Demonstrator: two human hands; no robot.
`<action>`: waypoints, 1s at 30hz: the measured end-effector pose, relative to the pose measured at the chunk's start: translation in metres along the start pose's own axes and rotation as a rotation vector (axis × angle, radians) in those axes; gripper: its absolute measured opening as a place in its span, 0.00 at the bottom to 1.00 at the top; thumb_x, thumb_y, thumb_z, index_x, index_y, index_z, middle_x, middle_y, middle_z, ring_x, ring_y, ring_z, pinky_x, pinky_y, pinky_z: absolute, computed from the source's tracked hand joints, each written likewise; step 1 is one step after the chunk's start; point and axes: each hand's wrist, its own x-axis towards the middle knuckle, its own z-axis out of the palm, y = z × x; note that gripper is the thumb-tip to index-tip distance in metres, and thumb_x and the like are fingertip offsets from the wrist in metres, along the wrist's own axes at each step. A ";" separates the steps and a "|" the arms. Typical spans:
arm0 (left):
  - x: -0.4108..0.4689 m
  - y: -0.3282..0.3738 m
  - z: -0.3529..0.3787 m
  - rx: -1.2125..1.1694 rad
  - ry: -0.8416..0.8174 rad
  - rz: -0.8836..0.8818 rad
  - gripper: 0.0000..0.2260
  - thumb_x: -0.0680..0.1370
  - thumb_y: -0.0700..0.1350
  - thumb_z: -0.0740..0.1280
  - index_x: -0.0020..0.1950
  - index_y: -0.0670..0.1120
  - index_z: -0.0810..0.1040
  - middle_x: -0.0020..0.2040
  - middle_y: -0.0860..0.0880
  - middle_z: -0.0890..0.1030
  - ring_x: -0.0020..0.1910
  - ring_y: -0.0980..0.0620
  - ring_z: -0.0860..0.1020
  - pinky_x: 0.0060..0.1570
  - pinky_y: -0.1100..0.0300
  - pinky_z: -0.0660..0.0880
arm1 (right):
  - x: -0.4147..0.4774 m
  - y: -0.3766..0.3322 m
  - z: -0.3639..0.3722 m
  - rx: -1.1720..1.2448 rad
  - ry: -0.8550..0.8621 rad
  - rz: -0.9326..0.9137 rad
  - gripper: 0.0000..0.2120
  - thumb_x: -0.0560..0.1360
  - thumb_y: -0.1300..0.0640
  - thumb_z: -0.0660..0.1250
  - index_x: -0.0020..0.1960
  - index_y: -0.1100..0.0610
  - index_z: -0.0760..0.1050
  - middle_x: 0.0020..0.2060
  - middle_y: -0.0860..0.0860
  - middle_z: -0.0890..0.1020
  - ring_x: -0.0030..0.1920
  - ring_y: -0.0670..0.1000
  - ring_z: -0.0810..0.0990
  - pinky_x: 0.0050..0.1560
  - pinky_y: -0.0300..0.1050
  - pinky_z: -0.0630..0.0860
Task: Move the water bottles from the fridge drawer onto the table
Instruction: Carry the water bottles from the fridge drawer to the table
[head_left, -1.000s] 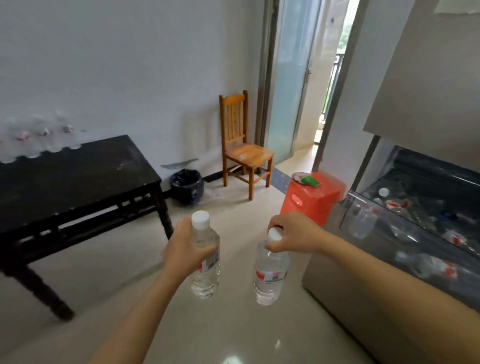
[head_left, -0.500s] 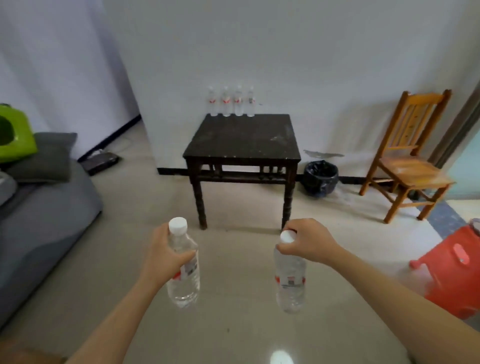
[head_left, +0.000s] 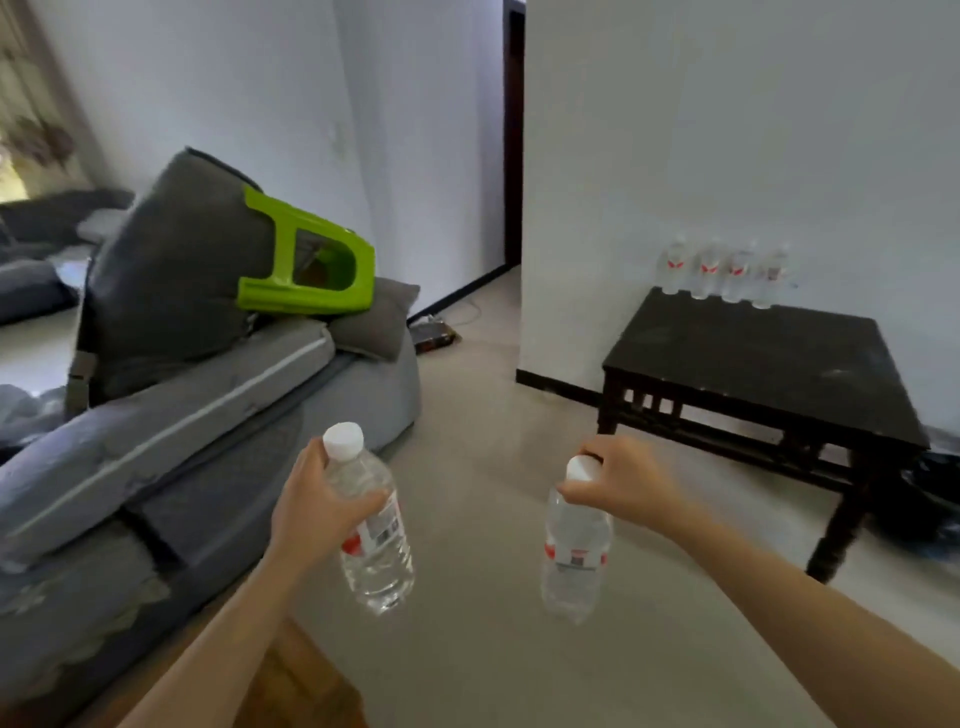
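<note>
My left hand (head_left: 317, 512) grips a clear water bottle (head_left: 376, 540) round its upper body, white cap up and tilted slightly left. My right hand (head_left: 621, 480) holds a second water bottle (head_left: 574, 561) by its white cap, so the bottle hangs below the fingers. Both bottles have red and white labels and are over the pale floor. The dark wooden table (head_left: 769, 358) stands at the right against the white wall. Several more water bottles (head_left: 722, 273) stand in a row along its far edge. The fridge drawer is out of view.
A grey sofa (head_left: 156, 415) fills the left side, with a green plastic stool (head_left: 306, 265) lying on its cushions. A dark doorway (head_left: 511, 140) opens behind the wall corner. A black bag (head_left: 935, 493) sits on the floor right of the table.
The view has swung left: the fridge, chair and red stool are gone, and the table has shifted to the right. Both hands keep holding their bottles in front of me.
</note>
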 end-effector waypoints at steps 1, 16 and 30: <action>0.013 -0.010 -0.011 0.022 0.021 -0.002 0.25 0.64 0.47 0.77 0.56 0.52 0.70 0.52 0.49 0.77 0.51 0.47 0.77 0.54 0.45 0.75 | 0.010 -0.012 0.009 0.009 -0.007 -0.011 0.12 0.68 0.49 0.71 0.43 0.57 0.75 0.37 0.52 0.78 0.39 0.51 0.77 0.41 0.46 0.76; 0.174 -0.103 -0.058 -0.130 0.119 -0.155 0.23 0.65 0.41 0.77 0.54 0.50 0.69 0.51 0.45 0.78 0.50 0.46 0.78 0.54 0.45 0.75 | 0.212 -0.116 0.086 0.042 -0.051 -0.173 0.15 0.67 0.48 0.72 0.44 0.59 0.78 0.40 0.54 0.81 0.42 0.52 0.79 0.45 0.51 0.77; 0.420 -0.107 -0.018 -0.032 0.203 -0.201 0.25 0.63 0.45 0.77 0.53 0.55 0.68 0.52 0.48 0.78 0.51 0.46 0.78 0.54 0.43 0.75 | 0.500 -0.119 0.119 0.029 -0.083 -0.294 0.15 0.68 0.48 0.72 0.47 0.57 0.76 0.44 0.54 0.80 0.45 0.53 0.78 0.47 0.51 0.76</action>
